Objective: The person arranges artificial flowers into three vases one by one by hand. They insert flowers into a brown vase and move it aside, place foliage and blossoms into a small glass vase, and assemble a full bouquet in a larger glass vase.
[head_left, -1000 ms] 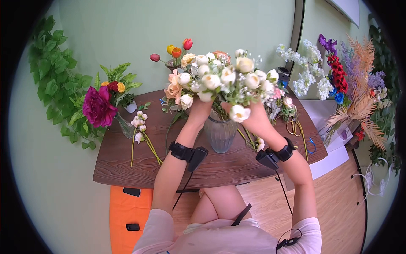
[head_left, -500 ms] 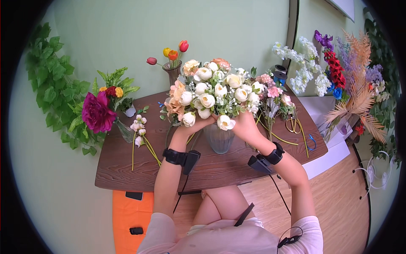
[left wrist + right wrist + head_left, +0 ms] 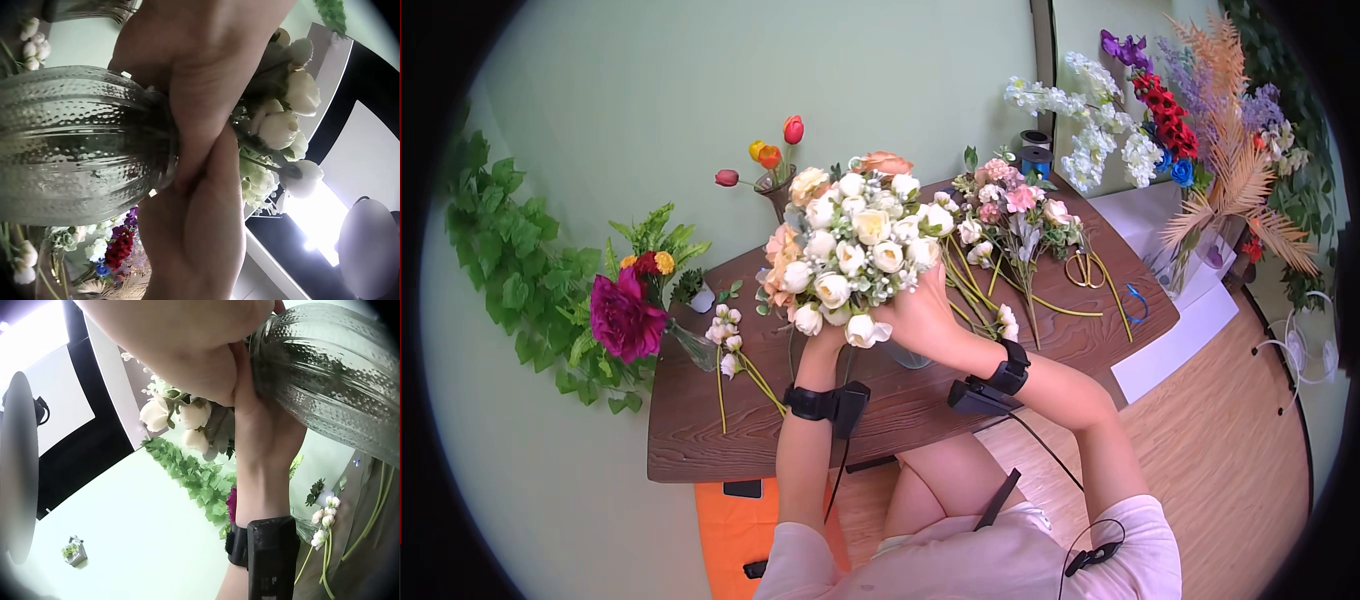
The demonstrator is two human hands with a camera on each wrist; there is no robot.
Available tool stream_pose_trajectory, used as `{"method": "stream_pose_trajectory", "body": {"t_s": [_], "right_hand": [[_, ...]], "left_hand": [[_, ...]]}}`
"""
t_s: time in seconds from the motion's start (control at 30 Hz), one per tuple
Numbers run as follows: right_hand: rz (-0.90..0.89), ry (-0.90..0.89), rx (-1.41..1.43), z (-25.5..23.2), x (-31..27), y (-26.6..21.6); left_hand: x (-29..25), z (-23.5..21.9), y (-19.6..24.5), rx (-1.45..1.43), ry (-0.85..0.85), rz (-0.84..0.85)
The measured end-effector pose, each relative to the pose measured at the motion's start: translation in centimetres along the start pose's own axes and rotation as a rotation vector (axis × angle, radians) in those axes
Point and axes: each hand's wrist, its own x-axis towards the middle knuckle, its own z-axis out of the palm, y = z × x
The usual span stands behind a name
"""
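Note:
A full bouquet (image 3: 850, 260) of white ranunculus-like blooms and peach flowers stands over a ribbed clear glass vase (image 3: 75, 150). My left hand (image 3: 194, 69) and right hand (image 3: 187, 353) come together under the blooms, close around the stems right at the vase's rim. In the left wrist view, the two hands overlap, and most fingers are hidden behind palms and flowers. From above, the blooms cover the left hand almost wholly, while the back of the right hand shows. Only a little of the vase appears below the wrists there.
Loose pale flower stems (image 3: 728, 345) lie left, beside a vase with a magenta bloom (image 3: 628, 318). Tulips (image 3: 772, 155) stand behind. Pink flowers (image 3: 1020, 200), gold-handled scissors (image 3: 1084, 270) and a blue tie (image 3: 1137, 303) lie right on the wooden table (image 3: 700, 440).
The head view has swung, shifting the scene. The bouquet has come left and lower over the vase, hiding more of it. Both hands stay together beneath the blooms.

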Motion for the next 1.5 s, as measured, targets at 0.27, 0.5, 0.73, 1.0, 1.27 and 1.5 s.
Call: {"method": "stream_pose_trajectory", "body": {"t_s": [0.27, 0.5, 0.73, 1.0, 1.27, 1.5], "right_hand": [[0.025, -0.071, 0.164, -3.1, -0.4, 0.0], [0.377, 0.087, 0.436, -4.6, -1.6, 7.4], [0.478, -0.395, 0.038, -1.4, -4.3, 16.2], [0.534, -0.628, -0.356, 1.2, -4.2, 17.2], [0.615, -0.413, 0.061, 1.2, -3.4, 19.0], [0.715, -0.358, 0.677, -1.9, 0.0, 17.4]], "left_hand": [[3.9, -0.9, 6.5, 0.244, -0.056, -0.058], [5.8, -1.9, 14.1, 0.124, -0.084, -0.331], [5.4, -2.9, 13.4, 0.396, -0.159, -0.241], [5.5, -3.1, 16.3, 0.216, -0.077, -0.421], [5.4, -2.8, 16.2, 0.178, -0.060, -0.481], [5.4, -2.8, 15.8, 0.143, -0.059, -0.465]]}}
